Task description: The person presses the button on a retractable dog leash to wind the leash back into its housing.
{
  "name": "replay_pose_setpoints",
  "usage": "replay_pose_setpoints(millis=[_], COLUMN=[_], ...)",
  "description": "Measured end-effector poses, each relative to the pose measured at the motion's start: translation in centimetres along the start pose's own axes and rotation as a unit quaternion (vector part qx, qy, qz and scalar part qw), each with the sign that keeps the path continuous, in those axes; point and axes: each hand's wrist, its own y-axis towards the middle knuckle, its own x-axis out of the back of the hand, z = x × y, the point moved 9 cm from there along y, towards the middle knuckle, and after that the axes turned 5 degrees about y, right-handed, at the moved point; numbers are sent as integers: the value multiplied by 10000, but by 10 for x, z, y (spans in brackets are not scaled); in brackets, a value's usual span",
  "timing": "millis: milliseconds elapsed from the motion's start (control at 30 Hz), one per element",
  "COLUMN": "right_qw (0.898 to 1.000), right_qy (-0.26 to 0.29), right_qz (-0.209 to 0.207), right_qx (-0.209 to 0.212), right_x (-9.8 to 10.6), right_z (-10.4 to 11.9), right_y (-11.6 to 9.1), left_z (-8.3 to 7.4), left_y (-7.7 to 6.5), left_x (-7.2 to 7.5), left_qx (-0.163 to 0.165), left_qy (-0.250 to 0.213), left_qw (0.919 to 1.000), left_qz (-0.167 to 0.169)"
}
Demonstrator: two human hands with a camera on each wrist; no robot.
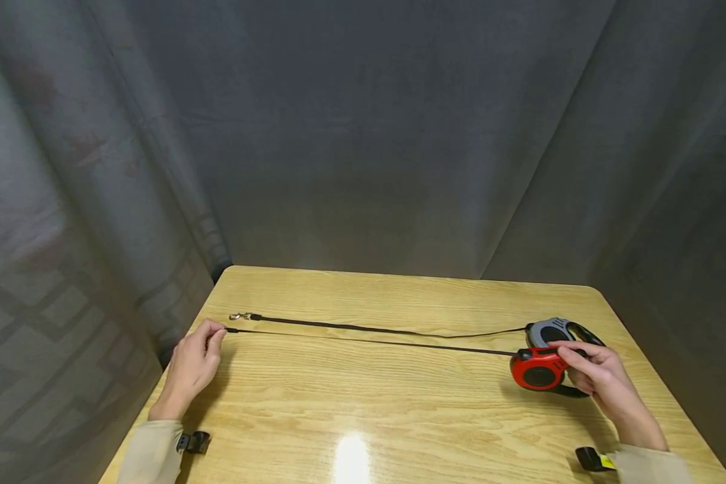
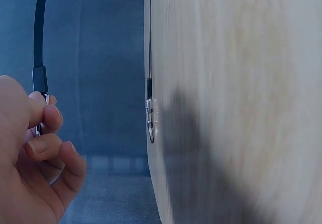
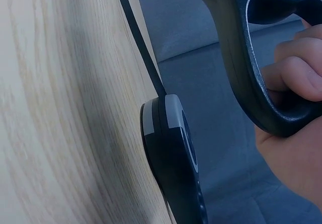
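My right hand point(image 1: 605, 376) grips the black handle point(image 3: 241, 78) of a red retractable dog leash point(image 1: 538, 372), held above the table. From its case a thin black strap point(image 1: 369, 341) runs taut to the left. At the strap's far end my left hand point(image 1: 195, 363) pinches the metal clip point(image 2: 38, 129), mostly covered by the fingers. Behind the red leash a grey retractable leash point(image 1: 547, 331) lies on the table, partly hidden by it. The grey leash's strap point(image 1: 351, 327) stretches left across the wood and ends in a silver snap hook point(image 1: 239, 316), near my left hand.
The light wooden table point(image 1: 339, 390) has its back edge near a grey curtain point(image 1: 369, 148), which also hangs at both sides. A bright reflection shows near the table's front middle. Black wrist cameras point(image 1: 196, 442) sit at both sleeves.
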Motion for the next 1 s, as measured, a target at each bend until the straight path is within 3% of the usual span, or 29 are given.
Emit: replay_pose_setpoints(millis=[1000], right_qw=[9999], right_qy=[-103], right_qz=[26], right_qx=[-74], right_x=[-3], right_z=[-5], right_y=[2], left_z=[-4], left_y=[-4], left_x=[-6], left_qx=[-60], left_qy=[-220], left_qw=[9997], left_qz=[-81])
